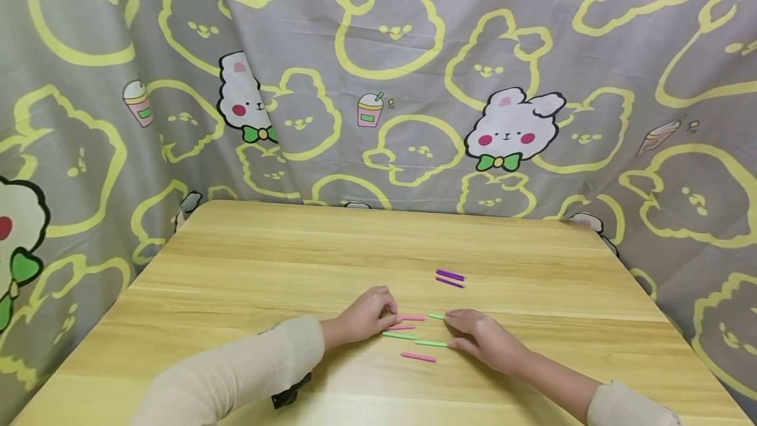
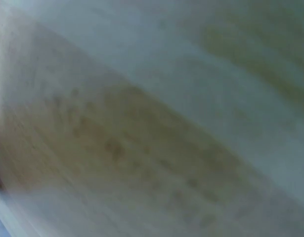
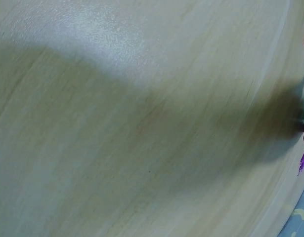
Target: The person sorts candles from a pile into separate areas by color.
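Pink sticks point(image 1: 412, 317) and green sticks point(image 1: 399, 335) lie between our hands on a wood-grain table point(image 1: 266, 248), on our side of two purple sticks point(image 1: 451, 275). At left, nearer us than the purple sticks, our left hand point(image 1: 368, 314) curls its fingers at the left ends of two of the pink; we cannot tell whether it pinches them. Beside those lies one of the green, its right end close to another's. A third pink stick point(image 1: 418, 357) lies nearest us, well in front of the purple sticks, which rest side by side, slightly apart. At right, nearer us than that pair, our right hand point(image 1: 487, 340) has thumb and forefinger spread, the forefinger at the end of the farther green stick point(image 1: 436, 316), the thumb at a nearer one. Beyond the purple sticks hangs a gray patterned curtain point(image 1: 408, 104).
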The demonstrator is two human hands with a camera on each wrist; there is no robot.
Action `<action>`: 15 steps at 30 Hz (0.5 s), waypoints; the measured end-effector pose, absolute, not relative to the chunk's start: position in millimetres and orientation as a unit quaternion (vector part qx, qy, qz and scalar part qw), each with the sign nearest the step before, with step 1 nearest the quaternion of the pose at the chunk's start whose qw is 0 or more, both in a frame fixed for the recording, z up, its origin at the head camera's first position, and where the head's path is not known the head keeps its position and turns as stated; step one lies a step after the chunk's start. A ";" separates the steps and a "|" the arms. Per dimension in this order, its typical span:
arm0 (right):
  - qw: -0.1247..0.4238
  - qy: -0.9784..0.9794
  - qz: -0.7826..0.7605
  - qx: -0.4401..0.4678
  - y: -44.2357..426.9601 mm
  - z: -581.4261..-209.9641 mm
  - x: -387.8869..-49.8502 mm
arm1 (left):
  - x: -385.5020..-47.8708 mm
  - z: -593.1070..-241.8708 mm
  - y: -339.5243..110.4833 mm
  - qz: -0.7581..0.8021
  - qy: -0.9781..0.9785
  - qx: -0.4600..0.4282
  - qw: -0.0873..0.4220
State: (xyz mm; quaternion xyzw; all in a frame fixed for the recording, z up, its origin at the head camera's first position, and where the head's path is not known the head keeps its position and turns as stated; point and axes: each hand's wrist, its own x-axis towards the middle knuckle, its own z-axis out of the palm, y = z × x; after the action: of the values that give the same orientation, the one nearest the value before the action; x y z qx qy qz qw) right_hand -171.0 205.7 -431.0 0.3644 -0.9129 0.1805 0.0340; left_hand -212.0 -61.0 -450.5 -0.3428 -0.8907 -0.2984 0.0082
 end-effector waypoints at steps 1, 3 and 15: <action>0.034 -0.913 0.181 0.365 205.8 -431.1 -171.1 | -212.1 -450.5 -61.0 -0.297 -0.891 -0.343 0.010; 0.034 -0.913 0.181 0.365 205.8 -431.3 -171.2 | -212.4 -450.6 -61.0 -0.296 -0.891 -0.344 0.010; 0.032 -0.913 0.181 0.363 205.9 -432.5 -170.8 | -211.1 -452.3 -62.1 -0.307 -0.887 -0.344 0.023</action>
State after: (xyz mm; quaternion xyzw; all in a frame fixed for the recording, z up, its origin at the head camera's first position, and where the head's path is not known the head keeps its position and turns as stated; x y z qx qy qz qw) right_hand -170.8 205.9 -432.5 0.3631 -0.9135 0.1810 0.0317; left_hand -211.1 -62.1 -452.3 -0.3438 -0.8872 -0.3068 0.0229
